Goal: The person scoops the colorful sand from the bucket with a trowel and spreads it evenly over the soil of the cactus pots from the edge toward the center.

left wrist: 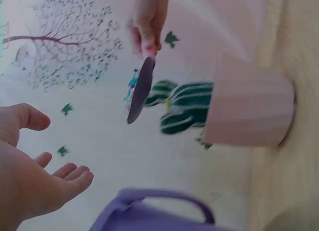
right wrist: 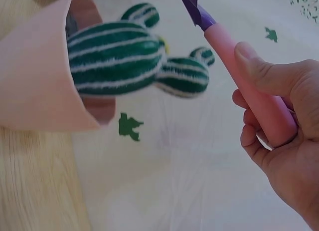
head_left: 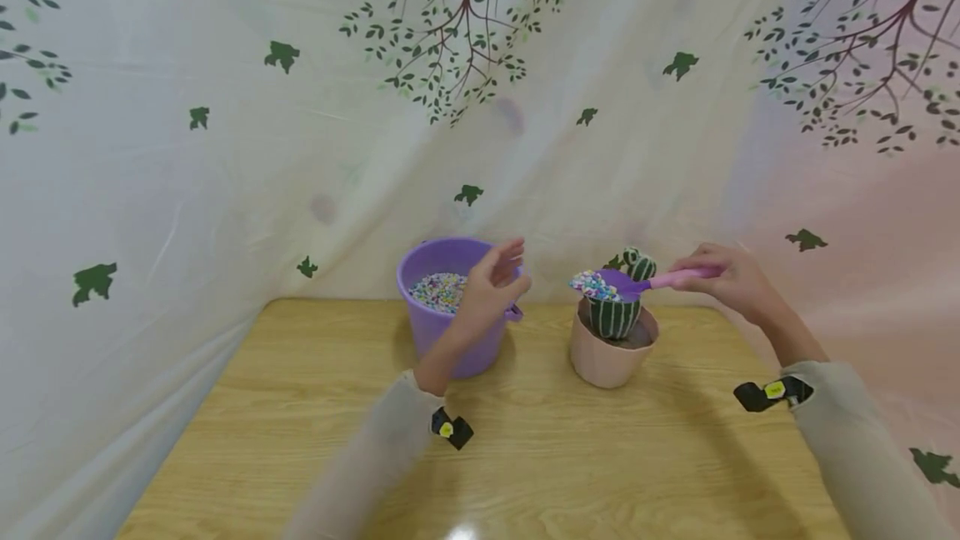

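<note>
In the head view the right hand (head_left: 723, 277) grips the pink handle (head_left: 686, 276) of a purple scoop (head_left: 624, 283) heaped with small coloured beads (head_left: 592, 285). The scoop is held above a striped green cactus (head_left: 615, 319) in a pink pot (head_left: 603, 361). The left hand (head_left: 491, 286), fingers spread and holding nothing, hovers over the right side of a purple bucket (head_left: 427, 323) with more beads inside. The right wrist view shows the thumb and fingers around the handle (right wrist: 256, 91); the left wrist view shows the scoop (left wrist: 141, 91) roughly level over the cactus (left wrist: 189, 107).
Bucket and pot stand side by side on a wooden table (head_left: 525, 448), near its back edge. Behind them hangs a pale curtain (head_left: 375, 173) printed with branches and green leaves. A small lug sticks out from the bucket's right side.
</note>
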{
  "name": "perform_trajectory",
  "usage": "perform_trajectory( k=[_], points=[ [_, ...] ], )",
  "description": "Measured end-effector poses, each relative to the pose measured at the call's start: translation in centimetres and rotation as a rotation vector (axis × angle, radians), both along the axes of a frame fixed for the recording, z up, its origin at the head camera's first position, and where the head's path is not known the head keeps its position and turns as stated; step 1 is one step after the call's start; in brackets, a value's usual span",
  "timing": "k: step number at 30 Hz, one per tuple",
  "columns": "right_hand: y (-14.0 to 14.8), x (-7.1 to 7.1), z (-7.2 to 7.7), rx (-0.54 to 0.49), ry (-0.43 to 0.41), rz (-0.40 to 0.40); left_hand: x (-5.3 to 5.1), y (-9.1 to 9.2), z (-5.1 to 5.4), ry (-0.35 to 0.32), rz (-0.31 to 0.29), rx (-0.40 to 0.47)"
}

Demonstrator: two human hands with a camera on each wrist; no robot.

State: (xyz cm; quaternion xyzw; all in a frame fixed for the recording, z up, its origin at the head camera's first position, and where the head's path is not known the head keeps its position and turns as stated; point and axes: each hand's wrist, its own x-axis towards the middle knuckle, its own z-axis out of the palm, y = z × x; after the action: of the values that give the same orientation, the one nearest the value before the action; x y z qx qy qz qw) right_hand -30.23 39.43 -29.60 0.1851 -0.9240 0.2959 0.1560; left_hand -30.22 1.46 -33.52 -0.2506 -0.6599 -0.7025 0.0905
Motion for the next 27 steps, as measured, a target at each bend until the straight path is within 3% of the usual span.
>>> perform_trajectory(
  k=[5,11,19,27],
  points=[
    [2.1,-0.2,-0.8,0.007,-0.001,0.016,-0.2,3.7,-1.9,-0.041,-0.098,-0.007],
    [3.7,-0.4,-1.7,-0.014,0.008,0.048,-0.8,6.5,-4.8,-0.150,-0.108,-0.069],
    [4.5,-0.3,-2.5,-0.002,-0.041,0.062,-2.2,8.2,-8.2,-0.260,-0.055,-0.076],
    [5.3,-0.3,-3.5,-0.008,-0.056,0.081,-3.6,9.9,-10.1,-0.294,-0.107,-0.027]
  ],
)
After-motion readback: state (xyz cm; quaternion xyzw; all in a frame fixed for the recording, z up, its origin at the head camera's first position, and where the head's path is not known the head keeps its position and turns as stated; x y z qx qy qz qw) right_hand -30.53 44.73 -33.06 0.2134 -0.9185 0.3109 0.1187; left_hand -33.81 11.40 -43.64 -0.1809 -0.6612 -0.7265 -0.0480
